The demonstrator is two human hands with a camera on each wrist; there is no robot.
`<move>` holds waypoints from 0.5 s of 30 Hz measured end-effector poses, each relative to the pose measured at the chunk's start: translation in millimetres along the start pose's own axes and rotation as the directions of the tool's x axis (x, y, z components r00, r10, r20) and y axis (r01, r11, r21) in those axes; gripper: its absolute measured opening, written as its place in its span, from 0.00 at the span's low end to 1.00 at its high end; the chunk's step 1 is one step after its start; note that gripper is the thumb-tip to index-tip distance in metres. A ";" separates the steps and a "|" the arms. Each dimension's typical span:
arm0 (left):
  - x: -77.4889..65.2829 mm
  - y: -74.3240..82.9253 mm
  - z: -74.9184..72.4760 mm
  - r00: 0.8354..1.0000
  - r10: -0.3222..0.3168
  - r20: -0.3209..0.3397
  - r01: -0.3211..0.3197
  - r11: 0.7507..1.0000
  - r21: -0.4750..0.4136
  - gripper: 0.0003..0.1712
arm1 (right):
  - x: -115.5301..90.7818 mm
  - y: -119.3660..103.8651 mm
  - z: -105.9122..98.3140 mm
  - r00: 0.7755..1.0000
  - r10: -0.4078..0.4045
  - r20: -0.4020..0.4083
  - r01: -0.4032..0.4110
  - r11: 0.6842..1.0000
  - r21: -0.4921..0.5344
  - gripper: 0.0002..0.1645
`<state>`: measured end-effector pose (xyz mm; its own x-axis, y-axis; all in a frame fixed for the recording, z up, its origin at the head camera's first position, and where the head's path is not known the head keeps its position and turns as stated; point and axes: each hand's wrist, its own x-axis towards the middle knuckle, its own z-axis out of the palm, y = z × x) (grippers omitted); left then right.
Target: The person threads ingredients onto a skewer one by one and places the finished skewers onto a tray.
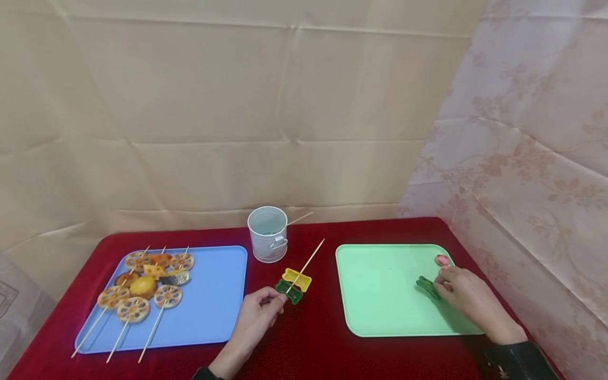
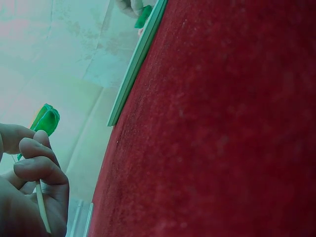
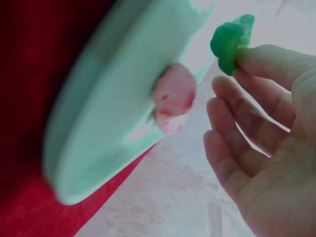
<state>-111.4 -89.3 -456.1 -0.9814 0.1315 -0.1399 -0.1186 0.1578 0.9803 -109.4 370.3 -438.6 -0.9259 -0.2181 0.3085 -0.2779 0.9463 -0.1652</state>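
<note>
In the head view my left hand (image 1: 256, 316) pinches a thin wooden skewer (image 1: 314, 254) low down, between thumb and fingers. Threaded on it are a green pepper-like piece (image 1: 295, 296), close to the fingertips, and a yellow one (image 1: 304, 283) above. My right hand (image 1: 467, 295) is over the right side of the light green tray (image 1: 375, 295). Its thumb and index finger pinch another green pepper-like piece (image 3: 229, 44), while the other fingers are loosely bent. Pink, round-edged food pieces (image 3: 175, 91) lie on the tray beside this hand.
On the left, a blue tray (image 1: 216, 301) holds several loaded skewers with lotus root slices (image 1: 133, 310) and other pieces, stick ends jutting over its front edge. A small white bucket (image 1: 268, 247) with a stick (image 1: 300, 217) in it stands at the back. Red cloth (image 1: 313, 348) covers the table.
</note>
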 end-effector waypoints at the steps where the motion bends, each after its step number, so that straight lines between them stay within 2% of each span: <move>1: -0.1 0.1 -0.1 1.000 0.000 -0.001 0.000 1.000 0.001 0.10 | 1.5 -3.0 -1.6 1.000 0.025 0.010 -0.025 0.999 0.021 0.11; 7: -0.5 0.5 -0.3 1.000 -0.001 0.000 0.001 1.000 0.006 0.10 | 12.8 -24.3 -5.9 0.993 0.112 0.027 -0.114 0.988 0.104 0.06; 15: -0.4 0.9 -0.4 1.000 -0.003 0.009 0.003 1.000 0.012 0.10 | 38.7 -53.3 -0.7 0.995 0.081 -0.057 -0.072 0.987 0.146 0.06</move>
<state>-111.2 -89.6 -455.1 -0.9796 0.1397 -0.1443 -0.1200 0.1696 0.9782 -130.2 311.5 -417.2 -0.9292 -0.1272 0.3471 -0.2454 0.9145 -0.3218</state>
